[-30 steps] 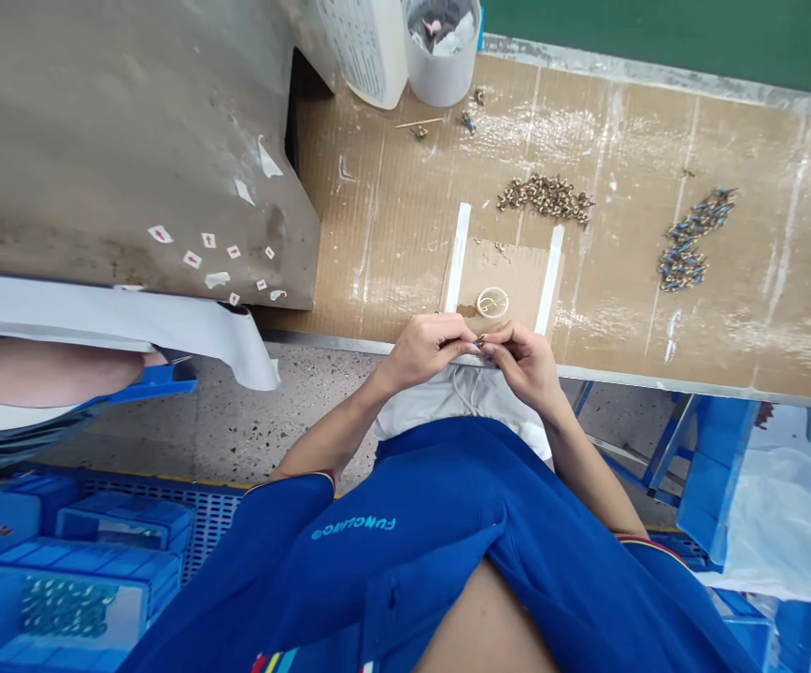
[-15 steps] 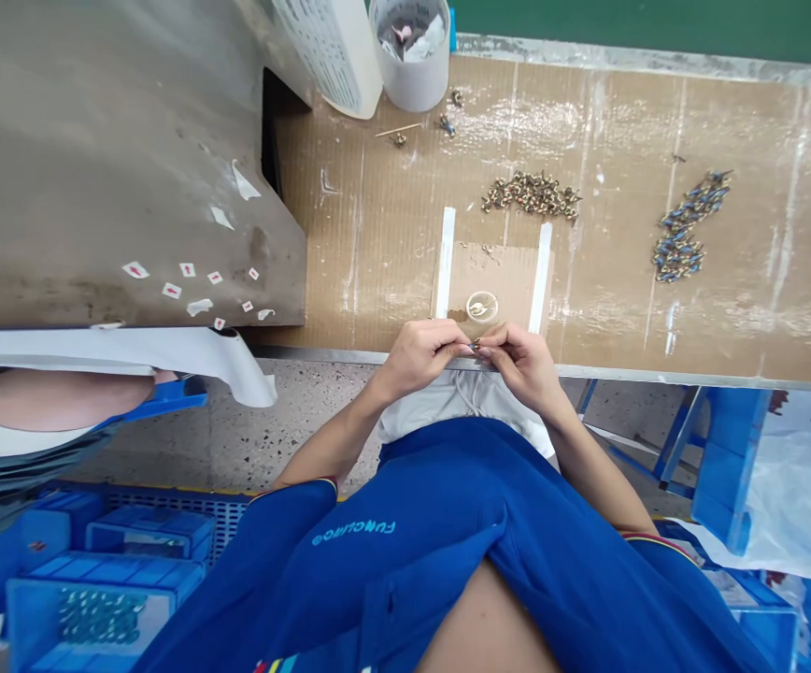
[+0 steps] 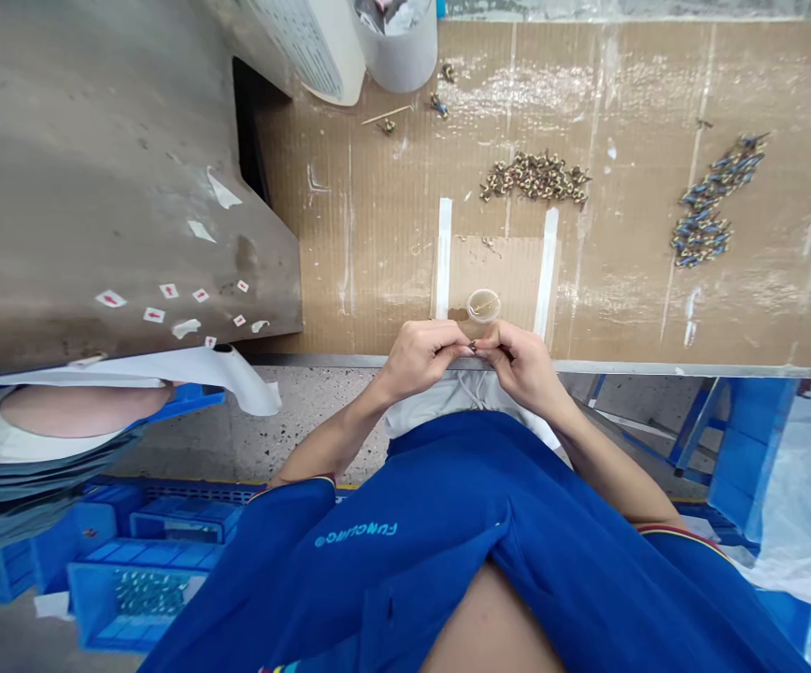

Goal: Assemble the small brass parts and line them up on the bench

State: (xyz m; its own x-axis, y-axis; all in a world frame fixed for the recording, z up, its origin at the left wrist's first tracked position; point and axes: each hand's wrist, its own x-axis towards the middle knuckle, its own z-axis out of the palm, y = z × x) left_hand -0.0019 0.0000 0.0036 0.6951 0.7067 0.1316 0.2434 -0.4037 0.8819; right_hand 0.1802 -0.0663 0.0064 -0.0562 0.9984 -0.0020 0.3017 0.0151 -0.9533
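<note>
I have the left hand (image 3: 425, 358) and right hand (image 3: 519, 363) both pinching 1 small part (image 3: 473, 346) — it sits between their fingertips at the front edge of the desk (image 3: 377, 243), near the cup (image 3: 496, 311).

1 small dark part (image 3: 473, 346) sits pinched between left hand (image 3: 423, 357) and right hand (image 3: 521, 366)

Workshop: cardboard-covered bench (image 3: 384, 252), blue bins (image 3: 146, 554)

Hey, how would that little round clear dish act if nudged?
The dish looks thin and see-through, so it's probably light. Lying flat on the cardboard, it would likely slide rather than roll. It seems shallow, so tipping looks unlikely.
</note>
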